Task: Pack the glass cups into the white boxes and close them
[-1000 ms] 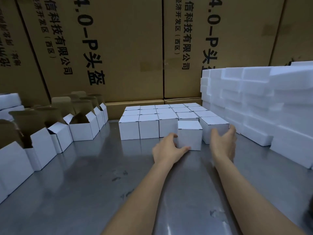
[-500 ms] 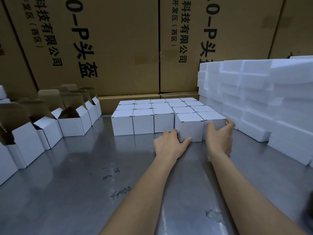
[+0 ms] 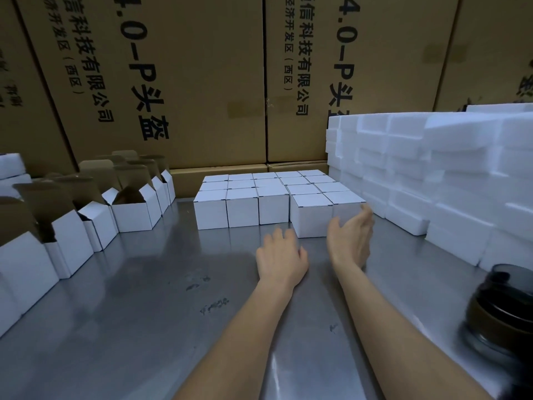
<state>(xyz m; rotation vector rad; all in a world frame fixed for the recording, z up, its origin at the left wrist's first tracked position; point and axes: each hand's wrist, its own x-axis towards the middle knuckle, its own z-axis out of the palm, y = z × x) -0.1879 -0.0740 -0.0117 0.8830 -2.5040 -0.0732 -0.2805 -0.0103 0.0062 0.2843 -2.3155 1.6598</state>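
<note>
A block of several closed white boxes (image 3: 242, 209) stands at the back middle of the steel table (image 3: 138, 307). The front box of the block (image 3: 310, 216) sits in line with its neighbours. My left hand (image 3: 281, 259) hovers just in front of that box, fingers relaxed, holding nothing. My right hand (image 3: 350, 238) is beside it on the right, palm turned inward, fingers straight, empty and apart from the boxes. A dark glass cup (image 3: 499, 310) stands at the right edge. Open white boxes (image 3: 132, 209) with brown flaps up line the left side.
Stacked white foam blocks (image 3: 432, 168) form a wall along the right. Large brown cartons (image 3: 187, 82) with printed characters close off the back. More white foam pieces (image 3: 11, 168) lie at the far left behind the open boxes.
Both hands pushed the front box back into the block, then let go and drew back toward me. The dark glass cup has come into view at the right.
</note>
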